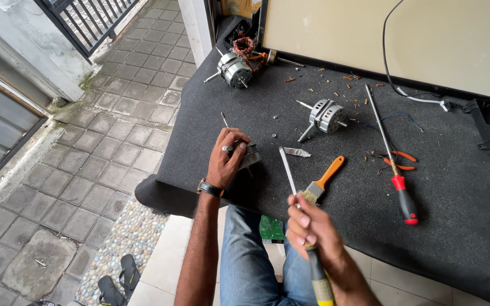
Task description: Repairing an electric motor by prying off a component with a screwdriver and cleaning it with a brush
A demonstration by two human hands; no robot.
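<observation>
Nearest the camera, a screwdriver (301,226) is gripped in the right hand (312,229), fingers wrapped tight around the top of its yellow-and-black handle, so that the long flat blade is kept raised and angled up and to the left, clear of the tabletop (455,226). A little farther out, a small metal motor part (246,156) with a thin shaft is pinched in the left hand (226,158), fingers curled over it and pressing it down on the black mat, apparently to steady it. The blade tip is seen just beside this part, to its right, not touching it. Between the hands, an orange-handled brush (323,181) lies within easy reach. Farther right, a long red-handled screwdriver (389,156) and orange pliers (398,160) are laid out. Beyond them, two fan motors (327,116) (235,69) rest near the cream panel (392,39).
</observation>
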